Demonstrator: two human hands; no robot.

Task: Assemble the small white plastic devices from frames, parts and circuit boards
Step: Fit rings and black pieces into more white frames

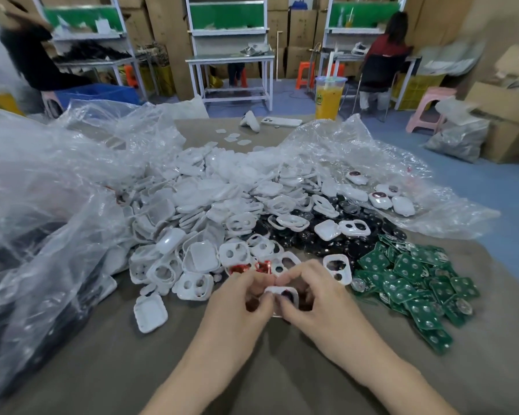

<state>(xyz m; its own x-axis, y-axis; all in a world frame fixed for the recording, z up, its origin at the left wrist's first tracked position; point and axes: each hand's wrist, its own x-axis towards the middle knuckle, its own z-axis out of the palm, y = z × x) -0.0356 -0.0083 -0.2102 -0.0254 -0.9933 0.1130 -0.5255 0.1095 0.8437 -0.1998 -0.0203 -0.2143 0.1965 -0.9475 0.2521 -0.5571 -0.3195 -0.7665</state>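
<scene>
A small white plastic device (283,292) with dark round openings sits between both hands just above the table. My left hand (244,298) pinches its left edge with curled fingers. My right hand (315,295) grips its right side, thumb on top. Behind them spreads a big heap of white frames and shells (210,211). Black round parts (306,235) lie in the middle. Green circuit boards (417,283) are piled at the right. Two red shiny pieces (252,268) lie just beyond my fingers. Several finished white devices (381,199) rest on plastic at the far right.
Crumpled clear plastic bags (57,181) cover the table's left and back right. A lone white shell (150,313) lies left of my hands. A cup of orange drink (328,97) stands at the far edge. Workbenches, stools and seated people fill the room behind.
</scene>
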